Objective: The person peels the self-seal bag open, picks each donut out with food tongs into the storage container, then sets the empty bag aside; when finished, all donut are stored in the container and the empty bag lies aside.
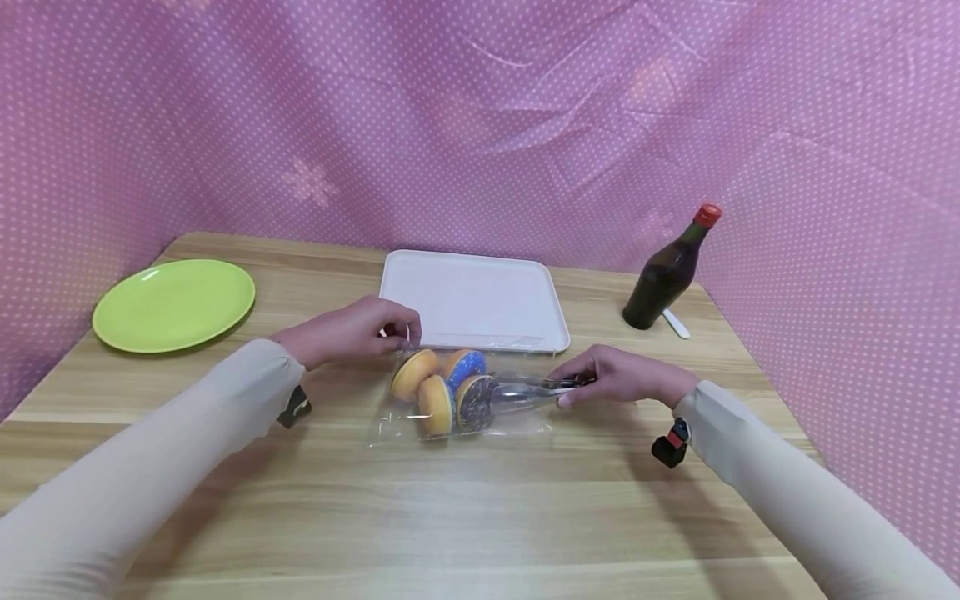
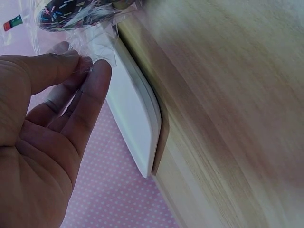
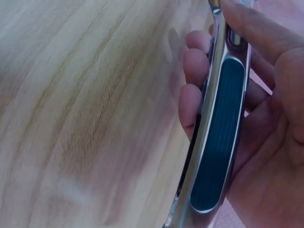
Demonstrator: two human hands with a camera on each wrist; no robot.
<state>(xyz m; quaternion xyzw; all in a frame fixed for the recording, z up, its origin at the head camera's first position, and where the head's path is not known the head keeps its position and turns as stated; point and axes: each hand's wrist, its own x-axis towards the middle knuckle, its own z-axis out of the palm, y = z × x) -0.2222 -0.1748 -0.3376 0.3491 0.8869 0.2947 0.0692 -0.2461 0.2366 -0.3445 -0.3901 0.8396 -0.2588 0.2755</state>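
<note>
A clear plastic bag [image 1: 525, 429] lies in front of the white tray, with several doughnuts [image 1: 437, 406] inside it, among them a blue-topped doughnut [image 1: 467, 364] and a dark doughnut with sprinkles [image 1: 477, 404]. My left hand [image 1: 360, 329] pinches the bag's film between thumb and fingertips, as the left wrist view shows. On the right, my right hand [image 1: 618, 375] grips metal tongs [image 3: 221, 137] with dark inlaid handles. Their clear-looking head reaches to the dark doughnut in the head view; whether it bites on it I cannot tell.
A white rectangular tray [image 1: 472, 292] sits behind the bag, close to both hands. At the left stands a green plate [image 1: 176, 304]. A dark bottle with a red cap [image 1: 663, 275] and a white-handled utensil [image 1: 677, 325] are at the back right. Pink dotted cloth [image 1: 480, 125] surrounds the wooden table [image 1: 450, 533].
</note>
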